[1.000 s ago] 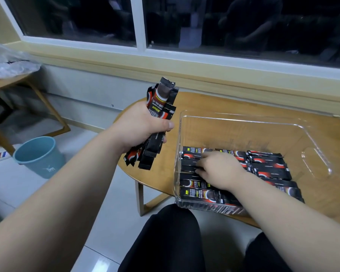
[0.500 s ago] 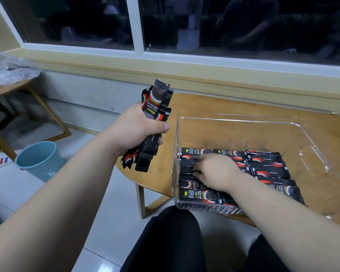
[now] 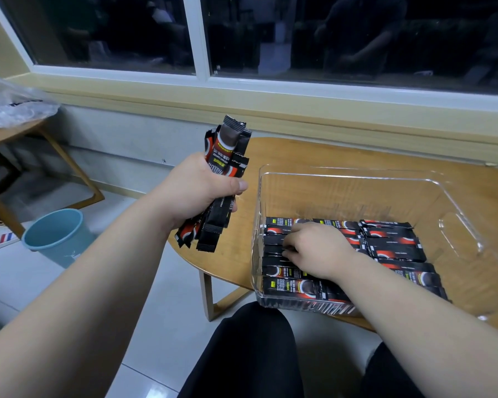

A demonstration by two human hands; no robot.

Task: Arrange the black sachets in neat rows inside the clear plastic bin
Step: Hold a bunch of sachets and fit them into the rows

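A clear plastic bin [image 3: 342,172] stands on the round wooden table [image 3: 299,153]. Black sachets [image 3: 394,245] with red markings lie flat in rows across its near half. My right hand [image 3: 316,251] is inside the bin over the left column, its bent fingertips pinching the edge of one sachet [image 3: 273,249] there. My left hand [image 3: 196,188] hovers left of the bin, above the table's edge, and grips a bundle of several sachets [image 3: 227,150] held upright. The far half of the bin floor is bare.
A blue bucket [image 3: 55,237] stands on the tiled floor at the left. Behind it is another wooden table [image 3: 0,136] with a clear plastic bag [image 3: 9,104] on it. A window sill runs behind the table. My knees [image 3: 250,354] sit below the bin's near edge.
My right hand has shifted slightly left over the left column of sachets. The left hand with its bundle has stayed almost still.
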